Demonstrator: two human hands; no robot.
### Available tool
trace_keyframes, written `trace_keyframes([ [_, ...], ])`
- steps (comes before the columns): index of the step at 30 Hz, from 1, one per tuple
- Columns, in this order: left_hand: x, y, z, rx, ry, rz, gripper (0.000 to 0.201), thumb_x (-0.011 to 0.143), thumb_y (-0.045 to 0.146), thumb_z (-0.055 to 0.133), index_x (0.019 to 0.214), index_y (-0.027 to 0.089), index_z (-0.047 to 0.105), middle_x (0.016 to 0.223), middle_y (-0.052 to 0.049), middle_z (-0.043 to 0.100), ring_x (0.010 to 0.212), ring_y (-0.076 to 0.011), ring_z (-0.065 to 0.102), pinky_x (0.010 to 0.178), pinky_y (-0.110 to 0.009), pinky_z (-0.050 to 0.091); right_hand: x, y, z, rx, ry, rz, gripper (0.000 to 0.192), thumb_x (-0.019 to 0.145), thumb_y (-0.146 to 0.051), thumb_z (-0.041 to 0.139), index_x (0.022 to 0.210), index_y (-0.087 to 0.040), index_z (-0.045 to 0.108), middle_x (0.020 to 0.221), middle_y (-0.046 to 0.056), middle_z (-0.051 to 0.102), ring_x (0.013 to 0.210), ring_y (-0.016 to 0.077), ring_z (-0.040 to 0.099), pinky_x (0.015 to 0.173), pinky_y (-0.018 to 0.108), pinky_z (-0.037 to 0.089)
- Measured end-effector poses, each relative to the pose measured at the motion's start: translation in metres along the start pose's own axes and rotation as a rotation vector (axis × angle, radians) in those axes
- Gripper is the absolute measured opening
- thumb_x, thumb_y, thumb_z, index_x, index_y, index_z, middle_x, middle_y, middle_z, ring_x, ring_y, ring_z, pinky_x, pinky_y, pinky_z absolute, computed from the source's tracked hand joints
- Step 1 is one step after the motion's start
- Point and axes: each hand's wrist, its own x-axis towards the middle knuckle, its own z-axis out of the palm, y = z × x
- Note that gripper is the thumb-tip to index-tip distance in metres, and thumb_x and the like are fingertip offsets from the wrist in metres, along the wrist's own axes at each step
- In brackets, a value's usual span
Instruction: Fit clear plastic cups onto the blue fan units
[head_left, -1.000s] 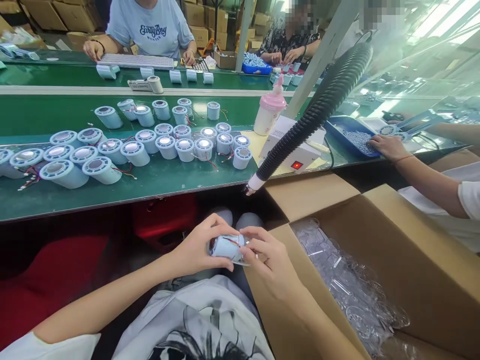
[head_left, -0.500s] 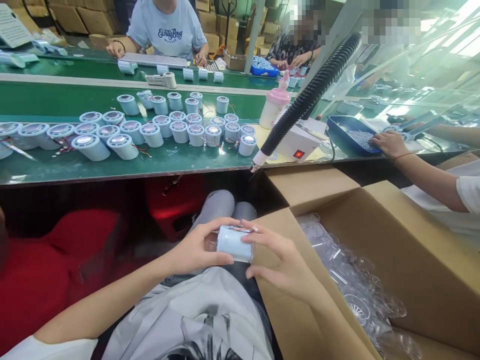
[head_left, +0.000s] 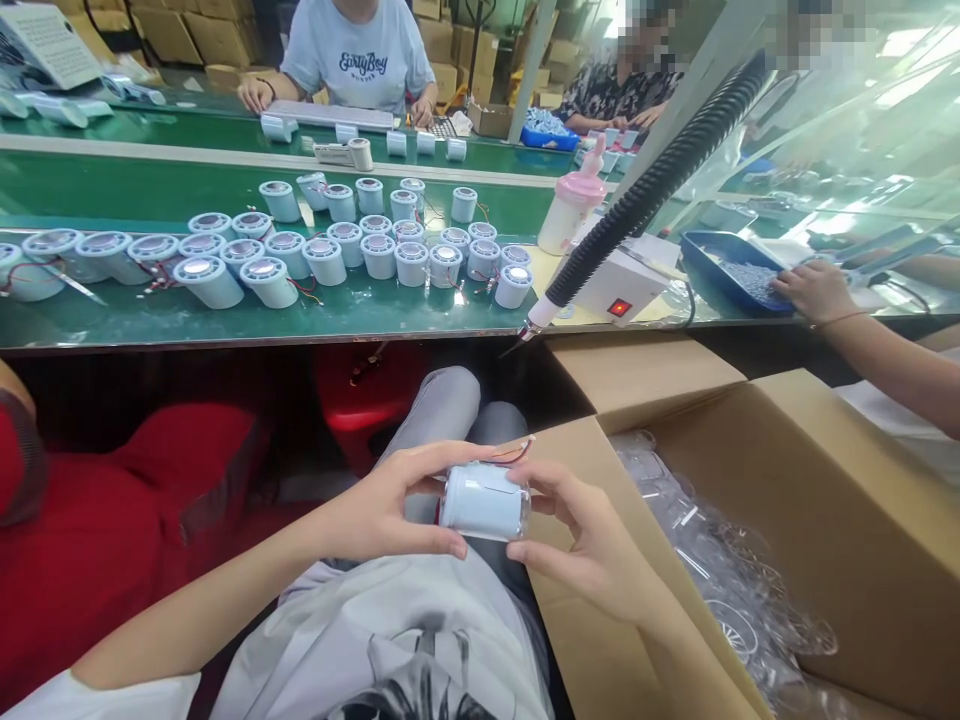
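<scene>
Both my hands hold one pale blue cylinder over my lap, lying on its side. My left hand grips its left end, thumb under, fingers over the top. My right hand pinches its right end, where a clear cover sits. A thin red and black wire with a small white plug sticks up from the cylinder's top right. Many like cylinders stand on the green belt in front of me.
An open cardboard box of clear plastic parts stands at my right. A black ribbed hose slants down to the belt edge beside a white unit with a red switch. A co-worker's hand rests by a blue tray.
My hands turned the cylinder between them, and its wire now stands up at the top right. The view shifted left and slightly up.
</scene>
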Motion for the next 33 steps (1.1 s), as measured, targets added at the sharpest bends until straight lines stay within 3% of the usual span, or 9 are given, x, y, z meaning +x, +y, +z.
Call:
trace_keyframes([
  [8, -0.007, -0.008, 0.006, -0.189, 0.054, -0.189, 0.068, 0.071, 0.027, 0.072, 0.132, 0.025, 0.043, 0.130, -0.010, 0.053, 0.109, -0.0240, 0.057, 0.091, -0.039, 0.048, -0.002, 0.000, -0.004, 0.089, -0.047, 0.065, 0.046, 0.075, -0.018, 0.068, 0.116, -0.027, 0.048, 0.121, 0.006, 0.055, 0.111, 0.0208, 0.055, 0.091, 0.038, 0.053],
  [12, -0.002, -0.014, 0.009, -0.271, 0.068, -0.187, 0.067, 0.073, 0.031, 0.070, 0.133, 0.025, 0.041, 0.132, -0.011, 0.051, 0.113, -0.0253, 0.055, 0.091, -0.038, 0.048, -0.002, 0.003, -0.007, 0.109, -0.027, 0.079, 0.043, 0.074, -0.016, 0.068, 0.112, -0.025, 0.049, 0.122, 0.007, 0.054, 0.111, 0.0206, 0.054, 0.091, 0.037, 0.053],
  [18, 0.006, -0.010, 0.011, -0.026, 0.035, -0.157, 0.069, 0.067, 0.025, 0.075, 0.130, 0.026, 0.046, 0.132, -0.009, 0.051, 0.112, -0.0242, 0.055, 0.092, -0.035, 0.047, -0.003, 0.009, -0.010, 0.290, -0.045, 0.137, 0.040, 0.075, -0.022, 0.067, 0.109, -0.023, 0.047, 0.112, 0.007, 0.055, 0.102, 0.0192, 0.058, 0.082, 0.035, 0.054],
  [24, 0.010, -0.006, 0.015, 0.112, 0.000, -0.102, 0.068, 0.067, 0.022, 0.074, 0.130, 0.026, 0.046, 0.139, -0.009, 0.044, 0.125, -0.0259, 0.044, 0.102, -0.041, 0.042, -0.009, 0.012, -0.014, 0.415, -0.038, 0.186, 0.041, 0.074, -0.032, 0.068, 0.107, -0.023, 0.047, 0.108, 0.007, 0.057, 0.095, 0.0186, 0.058, 0.075, 0.032, 0.053],
  [33, 0.010, -0.003, 0.021, 0.165, -0.003, -0.057, 0.073, 0.066, 0.019, 0.075, 0.131, 0.028, 0.044, 0.139, -0.008, 0.044, 0.126, -0.0261, 0.044, 0.103, -0.039, 0.042, -0.010, 0.007, -0.017, 0.586, -0.038, 0.361, 0.042, 0.071, -0.041, 0.069, 0.101, -0.022, 0.047, 0.089, 0.001, 0.060, 0.072, 0.0120, 0.060, 0.064, 0.026, 0.053],
])
